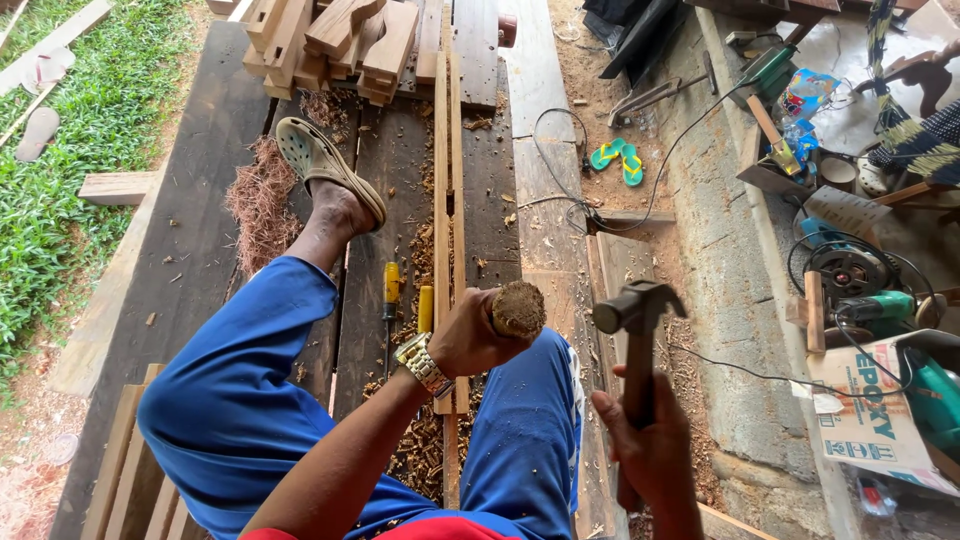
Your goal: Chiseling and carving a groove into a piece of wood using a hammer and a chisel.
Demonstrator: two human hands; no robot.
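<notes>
White cardboard box (880, 425) beside right hand (650, 450)

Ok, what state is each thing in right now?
left hand: gripping the chisel handle
chisel handle: upright, mushroomed top showing
right hand: gripping the hammer
hammer: raised beside the handle, not touching
narrow wood strips: lying lengthwise on the planks

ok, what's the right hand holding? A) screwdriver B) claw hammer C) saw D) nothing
B: the right hand grips the handle of a claw hammer, raised beside the wooden chisel handle that the left hand holds.
</notes>
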